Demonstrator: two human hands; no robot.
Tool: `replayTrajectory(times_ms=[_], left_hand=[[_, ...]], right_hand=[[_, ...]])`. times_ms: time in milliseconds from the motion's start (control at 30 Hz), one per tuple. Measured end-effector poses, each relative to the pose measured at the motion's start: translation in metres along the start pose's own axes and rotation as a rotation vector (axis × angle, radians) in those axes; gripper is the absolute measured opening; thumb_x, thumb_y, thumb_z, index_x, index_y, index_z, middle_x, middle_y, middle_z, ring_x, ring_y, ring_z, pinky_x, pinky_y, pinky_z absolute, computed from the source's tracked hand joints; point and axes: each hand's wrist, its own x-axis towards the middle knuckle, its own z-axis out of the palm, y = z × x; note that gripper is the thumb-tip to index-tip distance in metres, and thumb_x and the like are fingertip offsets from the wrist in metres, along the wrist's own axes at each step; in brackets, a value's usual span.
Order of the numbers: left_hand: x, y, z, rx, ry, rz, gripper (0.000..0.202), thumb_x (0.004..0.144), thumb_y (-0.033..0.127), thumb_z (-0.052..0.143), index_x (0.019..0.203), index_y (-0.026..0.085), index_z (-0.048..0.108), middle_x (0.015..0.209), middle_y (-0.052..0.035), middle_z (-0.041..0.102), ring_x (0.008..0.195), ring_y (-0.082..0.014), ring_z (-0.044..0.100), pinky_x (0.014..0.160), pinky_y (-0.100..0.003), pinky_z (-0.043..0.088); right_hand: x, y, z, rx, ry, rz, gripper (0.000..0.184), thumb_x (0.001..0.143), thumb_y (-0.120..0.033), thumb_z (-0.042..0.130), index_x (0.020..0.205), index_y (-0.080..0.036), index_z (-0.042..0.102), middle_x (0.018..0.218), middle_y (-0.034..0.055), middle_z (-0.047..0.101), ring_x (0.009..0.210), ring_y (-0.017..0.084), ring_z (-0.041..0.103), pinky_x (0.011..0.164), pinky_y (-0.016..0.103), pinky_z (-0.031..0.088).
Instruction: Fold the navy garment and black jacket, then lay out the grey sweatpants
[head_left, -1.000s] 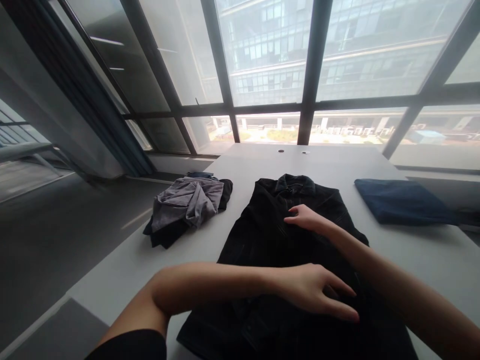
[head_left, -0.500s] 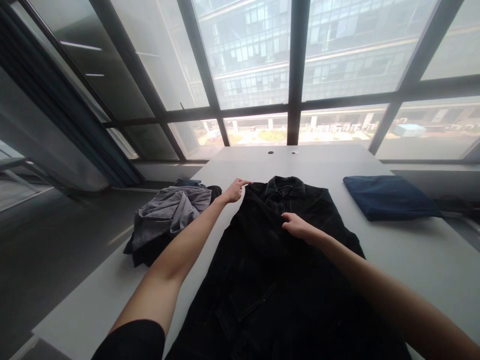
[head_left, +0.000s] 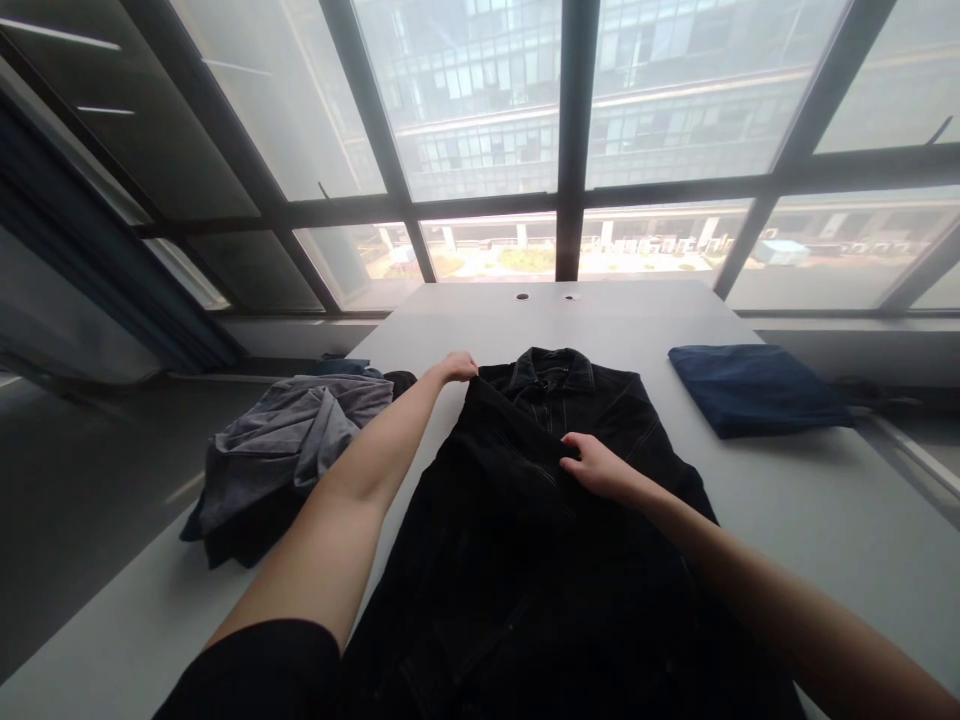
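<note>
A black jacket with pale stitching lies spread on the white table, its collar toward the window. My left hand is closed on the jacket at the left shoulder. Over the chest, my right hand pinches the front of the jacket between thumb and fingers, and the cloth between both hands is drawn into a slanting fold. The jacket's lower part runs dark toward me, so its details are hard to make out.
A heap of grey and black clothes lies at the table's left edge, with a blue folded piece behind it. Folded navy cloth rests on the right. Beyond the table's far edge are framed windows.
My left fingers, stretched out before, have closed on the shoulder of the jacket. The fold across the chest is raised a little more. The view has shifted slightly to the right.
</note>
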Motion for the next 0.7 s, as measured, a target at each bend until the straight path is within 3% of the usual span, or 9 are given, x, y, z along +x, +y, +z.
replayTrajectory(times_ms=[67,167,233,333,400,500,600,700], left_hand=[[-0.006,0.007,0.000,0.023,0.048,-0.064,0.020,0.069,0.011,0.061,0.080,0.012,0.077,0.088,-0.0129,0.072,0.089,-0.0269,0.068,0.088,-0.037,0.054],[-0.027,0.023,-0.001,0.061,0.179,-0.073,0.043,0.081,0.011,0.051,0.119,0.007,0.071,0.118,-0.0198,0.068,0.109,-0.0297,0.066,0.101,-0.043,0.049],[-0.052,0.034,0.004,0.075,0.222,-0.012,0.049,0.087,0.012,0.047,0.133,0.011,0.064,0.135,-0.0179,0.062,0.122,-0.0268,0.061,0.111,-0.040,0.043],[-0.108,0.040,0.025,0.103,0.134,0.186,0.043,0.094,0.026,0.050,0.134,0.021,0.066,0.143,-0.0085,0.060,0.132,-0.0222,0.056,0.116,-0.030,0.038],[-0.147,0.032,0.045,0.188,0.016,0.333,0.056,0.099,0.044,0.049,0.150,0.021,0.053,0.158,-0.0103,0.048,0.147,-0.0281,0.041,0.121,-0.040,0.032],[-0.185,0.011,0.065,0.316,-0.036,0.313,0.075,0.100,0.060,0.041,0.164,0.025,0.025,0.171,-0.0100,0.016,0.158,-0.0337,0.013,0.124,-0.058,0.018],[-0.190,0.004,0.063,0.370,-0.089,0.251,0.079,0.100,0.062,0.038,0.166,0.022,0.018,0.171,-0.0132,0.007,0.158,-0.0336,0.009,0.123,-0.063,0.012],[-0.174,0.024,0.054,0.364,-0.067,0.194,0.076,0.102,0.059,0.037,0.162,0.014,0.030,0.169,-0.0186,0.020,0.157,-0.0356,0.015,0.124,-0.062,0.013]], right_hand=[[0.000,0.008,0.009,-0.177,0.034,0.060,0.038,0.093,-0.028,0.063,0.129,-0.014,0.064,0.127,0.0157,0.068,0.120,0.030,0.064,0.102,0.040,0.049],[-0.011,0.002,0.018,-0.419,0.078,0.078,0.047,0.098,-0.042,0.060,0.138,-0.016,0.057,0.109,0.0159,0.073,0.101,0.032,0.071,0.086,0.044,0.055],[-0.025,-0.009,0.020,-0.558,0.162,-0.002,0.052,0.100,-0.040,0.058,0.145,-0.016,0.052,0.112,0.0179,0.072,0.101,0.033,0.070,0.084,0.045,0.055],[-0.051,-0.022,0.026,-0.656,0.277,-0.291,0.051,0.101,-0.033,0.054,0.150,-0.017,0.050,0.145,0.0195,0.056,0.132,0.034,0.053,0.106,0.048,0.047],[-0.071,-0.021,0.035,-0.650,0.241,-0.474,0.055,0.102,-0.038,0.054,0.153,-0.019,0.048,0.162,0.0155,0.038,0.149,0.033,0.033,0.120,0.051,0.033],[-0.095,-0.005,0.054,-0.621,0.099,-0.552,0.074,0.098,-0.050,0.059,0.162,-0.021,0.034,0.170,0.0132,0.019,0.157,0.032,0.016,0.126,0.055,0.019],[-0.111,0.012,0.064,-0.592,0.005,-0.514,0.084,0.097,-0.053,0.060,0.165,-0.024,0.021,0.171,0.0128,0.009,0.157,0.031,0.011,0.127,0.053,0.017],[-0.117,0.016,0.063,-0.585,-0.016,-0.474,0.086,0.097,-0.056,0.059,0.166,-0.026,0.018,0.170,0.0130,0.004,0.158,0.030,0.007,0.127,0.053,0.014]])
